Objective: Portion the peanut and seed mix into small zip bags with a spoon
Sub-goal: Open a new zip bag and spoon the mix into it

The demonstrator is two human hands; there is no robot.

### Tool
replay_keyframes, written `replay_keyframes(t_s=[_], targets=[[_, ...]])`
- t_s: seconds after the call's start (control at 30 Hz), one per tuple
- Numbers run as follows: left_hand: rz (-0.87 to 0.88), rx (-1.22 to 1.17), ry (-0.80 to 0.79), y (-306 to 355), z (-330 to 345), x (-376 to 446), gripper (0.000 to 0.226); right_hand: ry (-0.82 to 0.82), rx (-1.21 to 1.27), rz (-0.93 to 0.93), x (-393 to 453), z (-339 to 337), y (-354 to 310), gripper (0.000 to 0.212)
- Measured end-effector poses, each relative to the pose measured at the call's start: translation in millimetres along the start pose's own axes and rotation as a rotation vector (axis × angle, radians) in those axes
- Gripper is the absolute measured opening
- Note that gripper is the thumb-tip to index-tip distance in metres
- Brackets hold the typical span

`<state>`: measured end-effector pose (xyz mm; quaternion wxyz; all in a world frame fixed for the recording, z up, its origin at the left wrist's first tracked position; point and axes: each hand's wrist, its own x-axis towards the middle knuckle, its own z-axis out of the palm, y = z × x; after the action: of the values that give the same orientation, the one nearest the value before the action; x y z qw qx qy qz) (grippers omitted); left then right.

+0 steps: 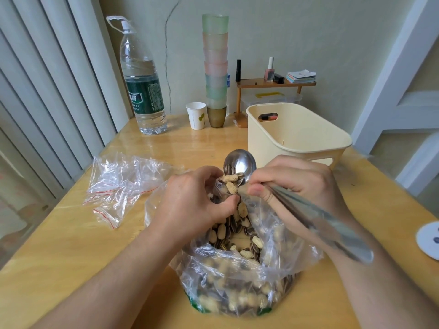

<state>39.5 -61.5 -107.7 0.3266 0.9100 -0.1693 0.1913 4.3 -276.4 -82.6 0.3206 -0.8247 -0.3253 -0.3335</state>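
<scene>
The right hand (294, 181) grips one spoon (240, 166), its long axis running from the near right to the bowl pointing away. The left hand (197, 198) pinches a small bag (228, 188) under the bowl, above one big mix bag (237, 276). Spare bags (118, 184) lie left of the hands.

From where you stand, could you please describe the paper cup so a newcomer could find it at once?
Find the tall stack of pastel cups at the table's far edge, near the wall. The paper cup stands just left of it, apart; it alone is white and opaque.
</scene>
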Motion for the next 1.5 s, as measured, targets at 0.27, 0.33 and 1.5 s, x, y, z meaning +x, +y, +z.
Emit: replay_keyframes(t_s=[0.27,0.33,1.5], targets=[[-0.092,-0.136,0.053,0,-3,0,0.047,0.046,0.026,-0.053,2,-1,1,0.019],[-0.12,-0.202,0.066,1,-2,0,0.044,0.087,0.006,-0.061,1,-1,0,0.018],[-0.042,-0.645,0.199,-16,-7,1,0.056,0.397,0.247,0.289,-2,9,3,0.014]])
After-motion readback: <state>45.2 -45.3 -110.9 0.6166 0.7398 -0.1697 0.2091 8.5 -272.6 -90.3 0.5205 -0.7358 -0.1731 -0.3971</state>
